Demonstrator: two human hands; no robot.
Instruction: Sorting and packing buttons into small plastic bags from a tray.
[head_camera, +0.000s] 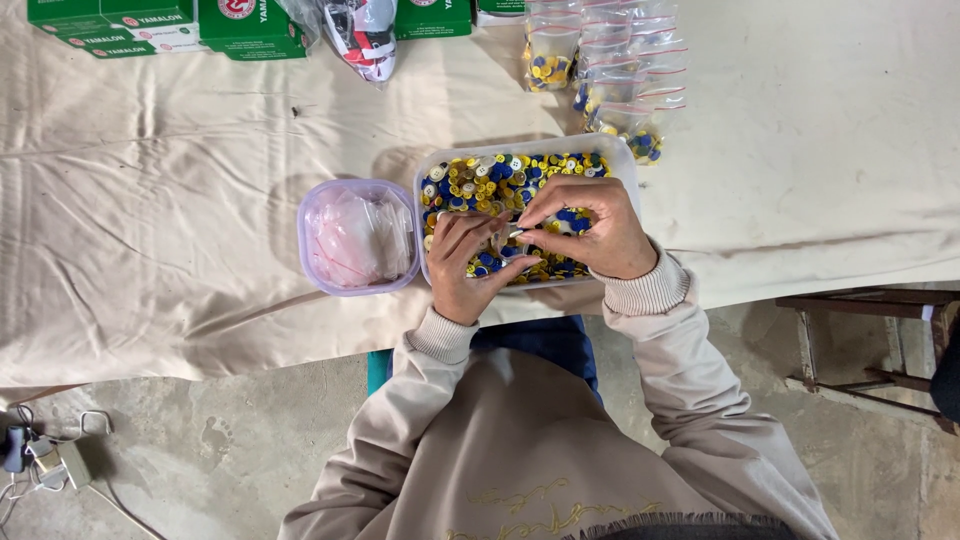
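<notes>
Hundreds of yellow, blue and white buttons (500, 180) fill a clear rectangular tub (625, 160) on the cloth-covered table (150, 200), right at its near edge. Above the tub, the left hand (470, 265) and right hand (590, 230) meet, fingertips pinched together around something small and pale; what it is cannot be told. The hands hide the near half of the buttons. Just left of the tub sits a square purple-tinted container (357, 238) stuffed with empty clear bags. Beyond the tub lies a row of small filled button bags (610, 70), with green boxes (160, 25) along the far edge.
</notes>
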